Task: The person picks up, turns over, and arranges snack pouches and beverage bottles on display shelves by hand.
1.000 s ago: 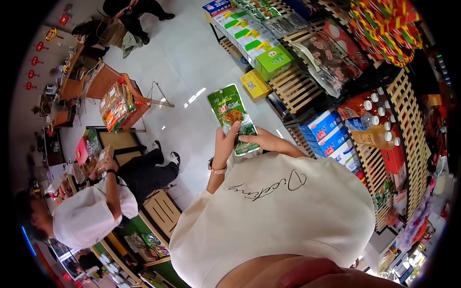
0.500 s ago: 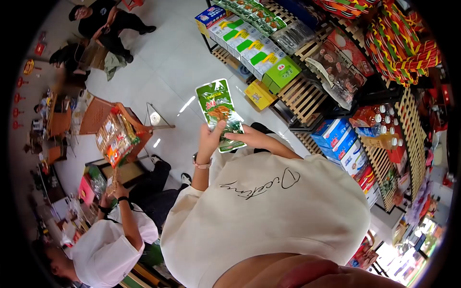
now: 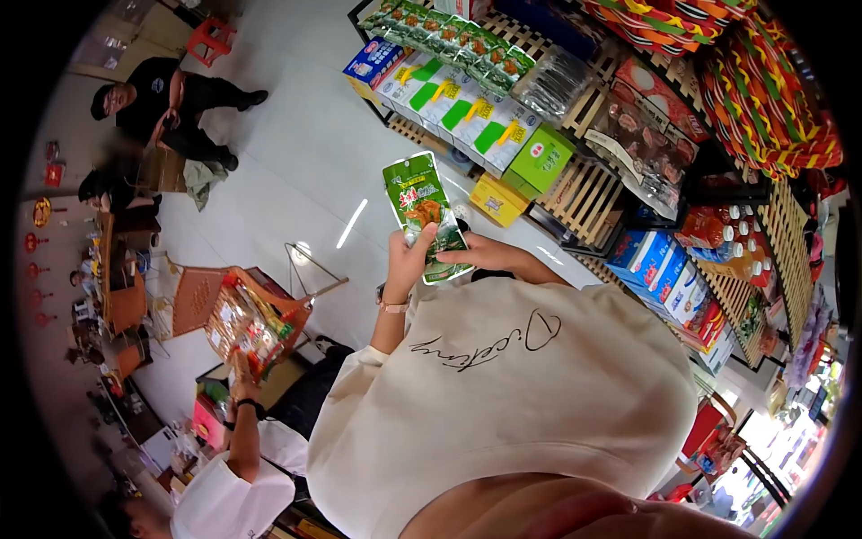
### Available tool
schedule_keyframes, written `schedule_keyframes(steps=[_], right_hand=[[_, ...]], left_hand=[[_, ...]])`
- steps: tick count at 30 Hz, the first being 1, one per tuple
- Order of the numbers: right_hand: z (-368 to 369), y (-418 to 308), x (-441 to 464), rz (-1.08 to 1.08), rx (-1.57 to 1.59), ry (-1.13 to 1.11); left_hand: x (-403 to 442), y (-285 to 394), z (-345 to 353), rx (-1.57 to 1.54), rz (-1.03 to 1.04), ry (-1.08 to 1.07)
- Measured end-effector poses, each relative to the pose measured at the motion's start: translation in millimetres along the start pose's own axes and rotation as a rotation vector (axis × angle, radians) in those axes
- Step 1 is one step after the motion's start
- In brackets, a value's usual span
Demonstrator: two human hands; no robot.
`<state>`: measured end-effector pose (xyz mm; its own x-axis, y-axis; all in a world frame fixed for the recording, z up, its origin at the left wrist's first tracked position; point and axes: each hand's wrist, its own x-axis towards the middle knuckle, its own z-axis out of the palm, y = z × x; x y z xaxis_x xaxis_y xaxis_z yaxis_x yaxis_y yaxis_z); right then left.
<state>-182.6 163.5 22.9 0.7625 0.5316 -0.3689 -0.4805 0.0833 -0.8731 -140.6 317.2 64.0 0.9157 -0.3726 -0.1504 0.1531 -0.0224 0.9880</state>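
A green snack packet (image 3: pixel 422 211) with a picture of brown food on its front is held up in front of my chest. My left hand (image 3: pixel 409 260) grips its lower left edge, thumb pressed over the front. From the other side my right hand (image 3: pixel 476 254) pinches the lower right part, its thumb also on the front. The fingers behind the packet are hidden. A row of similar green packets (image 3: pixel 458 38) lies on top of the shelf goods beyond my hands.
Slatted shelving (image 3: pixel 584 202) at the right bears a green box (image 3: pixel 539 162), a yellow box (image 3: pixel 496 199) and bottles (image 3: pixel 718 229). On the left, a brown chair (image 3: pixel 197 298) holds packaged goods, and a person in white (image 3: pixel 235 490) reaches to it. Another person (image 3: pixel 148 99) sits at the back.
My view has shifted, so the shelves and the seated people appear in different places. The packet stays in both hands. The person in white has stretched an arm to the goods on the chair.
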Motion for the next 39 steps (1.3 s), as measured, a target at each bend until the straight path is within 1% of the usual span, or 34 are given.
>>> schedule_keyframes(steps=[1, 2, 3, 4, 6, 7, 8, 10, 11, 13, 14, 16, 17, 19, 20, 21, 23, 24, 25, 26, 28, 30, 31, 34, 35, 38, 39], right_hand=[[-3, -31, -4, 0.129, -0.035, 0.029], [-12, -32, 13, 0.014, -0.041, -0.059], [-20, -34, 20, 0.048, -0.025, -0.028], [-27, -55, 23, 0.079, -0.021, 0.007], [-48, -60, 47, -0.029, -0.050, 0.129], [-54, -59, 54, -0.071, -0.058, 0.186], [-60, -74, 56, -0.081, -0.068, 0.190], [-78, -69, 75, -0.120, -0.036, 0.242], [-85, -68, 86, -0.139, -0.070, 0.312], [-99, -66, 93, -0.130, -0.053, 0.394], [-104, -69, 94, -0.128, -0.068, 0.432], [-119, -65, 98, -0.051, -0.163, 0.471], [-128, -50, 107, -0.016, -0.196, 0.488], [-145, -28, 120, 0.051, -0.204, 0.541], [-150, -34, 119, 0.004, -0.163, 0.597], [-154, -41, 118, -0.041, -0.119, 0.653], [-172, -44, 121, -0.108, -0.079, 0.756], [-189, -25, 133, -0.054, 0.002, 0.818], [-200, -24, 136, -0.071, 0.039, 0.875], [-210, -25, 137, -0.090, 0.072, 0.932], [-234, -21, 145, -0.084, 0.084, 1.097], [-253, -13, 153, -0.091, 0.103, 1.247], [-261, -22, 150, 0.012, 0.230, 1.224], [-290, -1, 157, 0.089, 0.829, 1.408], [-298, 11, 153, 0.006, 0.988, 1.343], [-319, 26, 151, -0.134, 1.300, 1.442], [-323, 29, 146, -0.189, 1.266, 1.413]], left_hand=[[15, 5, -3, 0.039, -0.003, -0.023], [29, 10, -10, 0.085, -0.012, -0.049], [47, 3, -23, 0.183, -0.091, -0.105], [65, 5, -27, 0.176, -0.047, -0.094], [100, 8, -22, 0.138, 0.040, -0.071], [116, 10, -22, 0.113, 0.024, -0.091], [131, 21, -27, 0.164, -0.088, -0.180], [163, 10, -35, 0.207, -0.090, -0.291], [174, 5, -37, 0.195, -0.083, -0.327], [189, -2, -38, 0.172, -0.081, -0.400], [193, -2, -37, 0.150, -0.113, -0.428], [197, -2, -36, 0.105, -0.182, -0.488], [203, -15, -37, 0.126, -0.171, -0.501], [220, -43, -29, 0.028, -0.101, -0.501], [231, -54, -27, -0.020, -0.069, -0.501], [248, -64, -30, 0.125, -0.109, -0.561], [285, -82, -17, 0.112, -0.088, -0.592], [298, -91, -10, 0.103, -0.084, -0.607], [307, -60, 4, 0.131, -0.079, -0.627], [325, -69, 12, 0.082, -0.087, -0.664], [365, -95, 30, 0.116, -0.060, -0.723], [402, -99, 48, 0.324, -0.076, -0.833], [417, -102, 55, 0.430, -0.083, -0.885], [452, -112, 87, 0.319, 0.021, -0.872], [467, -121, 95, 0.400, -0.082, -0.903], [493, -135, 118, 0.555, -0.079, -0.894], [500, -136, 123, 0.599, -0.160, -0.946]])
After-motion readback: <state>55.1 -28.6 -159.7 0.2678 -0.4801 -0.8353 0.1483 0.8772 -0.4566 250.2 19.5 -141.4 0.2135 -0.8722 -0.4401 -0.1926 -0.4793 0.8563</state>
